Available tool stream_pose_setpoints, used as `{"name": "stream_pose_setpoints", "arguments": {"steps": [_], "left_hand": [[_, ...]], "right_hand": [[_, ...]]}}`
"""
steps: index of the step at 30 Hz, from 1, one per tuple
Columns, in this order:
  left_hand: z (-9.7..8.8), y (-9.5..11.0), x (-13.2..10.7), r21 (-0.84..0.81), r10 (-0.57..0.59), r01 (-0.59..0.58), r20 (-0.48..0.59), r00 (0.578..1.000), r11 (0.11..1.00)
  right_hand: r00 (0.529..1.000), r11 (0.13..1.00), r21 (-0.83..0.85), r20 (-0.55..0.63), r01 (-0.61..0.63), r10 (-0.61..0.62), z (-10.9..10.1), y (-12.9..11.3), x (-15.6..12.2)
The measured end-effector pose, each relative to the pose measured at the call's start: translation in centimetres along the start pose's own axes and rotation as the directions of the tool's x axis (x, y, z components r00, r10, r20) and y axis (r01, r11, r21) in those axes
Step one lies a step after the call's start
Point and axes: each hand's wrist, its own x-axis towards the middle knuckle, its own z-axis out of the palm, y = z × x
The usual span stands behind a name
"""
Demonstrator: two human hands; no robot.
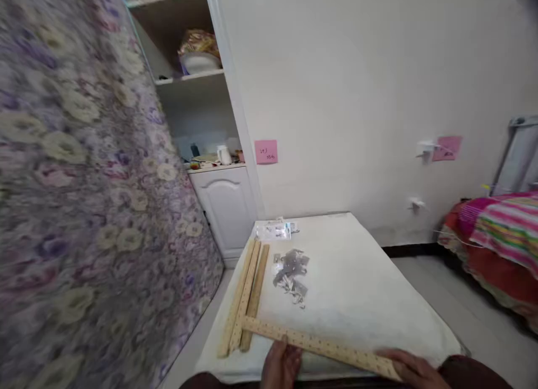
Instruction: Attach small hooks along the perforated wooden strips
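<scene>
A long wooden slat with rows of small holes [319, 346] lies crosswise along the near edge of a white-covered table [370, 288]. My left hand [282, 366] grips it near its left part, fingers curled over the wood. My right hand [414, 367] holds its right end, fingers wrapped on it. Three more wooden slats [246, 299] lie side by side along the table's left edge. A heap of small grey metal brackets [291, 271] sits in the middle, and a clear plastic packet [275, 230] lies at the far edge.
A flowered mattress or panel [84, 198] leans at the left. A white cupboard with open shelves [210, 153] stands behind the table against a wall with pink notes [266, 152]. A bed with striped bright bedding [500, 237] is at the right.
</scene>
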Motion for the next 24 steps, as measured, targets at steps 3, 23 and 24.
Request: {"name": "stream_pose_setpoints", "arguments": {"steps": [3,23,24], "left_hand": [[0.1,0.4,-0.2,0.026,-0.007,0.007,-0.002,1.0,1.0],[-4.7,5.6,0.9,0.882,0.622,-0.469,0.395,0.676,-0.05],[-4.9,5.8,1.3,0.884,0.624,-0.453,0.418,0.66,-0.113]], "right_hand": [[0.989,0.997,-0.04,-0.127,0.069,-0.074,-1.9,-0.5,0.3],[0.847,0.982,-0.186,-0.526,-0.033,-0.071,-3.8,4.8,3.3],[0.846,0.987,-0.158,-0.529,-0.028,-0.06,-3.7,4.6,3.2]]}}
